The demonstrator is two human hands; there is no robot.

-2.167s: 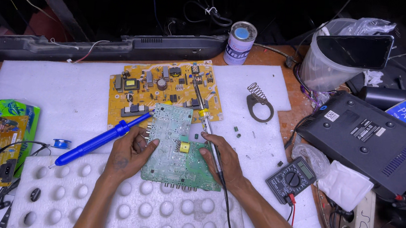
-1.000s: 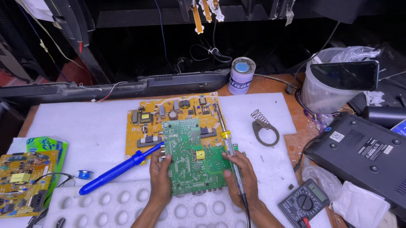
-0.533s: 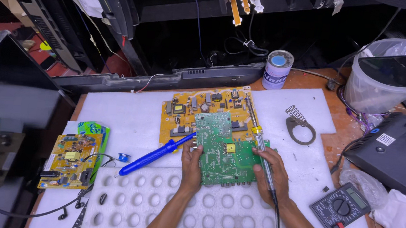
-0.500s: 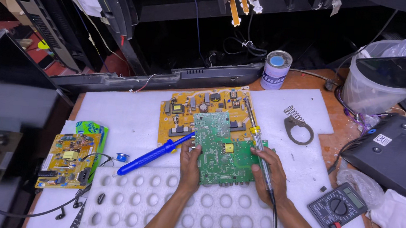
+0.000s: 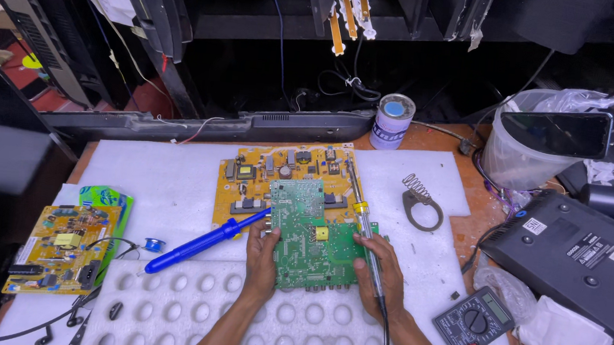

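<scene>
A green circuit board (image 5: 309,239) lies on white foam, overlapping the near edge of a larger yellow circuit board (image 5: 277,175). My left hand (image 5: 261,254) grips the green board's left edge. My right hand (image 5: 380,271) rests against the board's right edge and holds a soldering iron (image 5: 364,219), its tip pointing away over the yellow board and its cord trailing back past my wrist. A blue desoldering pump (image 5: 203,242) lies just left of my left hand.
Another yellow board (image 5: 60,245) on a green bag sits at the left. A multimeter (image 5: 474,321), black device (image 5: 584,259) and white cloth (image 5: 563,336) crowd the right. A spring iron stand (image 5: 421,204), a small tin (image 5: 392,121) and a plastic container (image 5: 523,152) stand further back.
The view has swung and tilted up, then settled. Both hands stay on the green board, with the soldering iron still in my right hand.
</scene>
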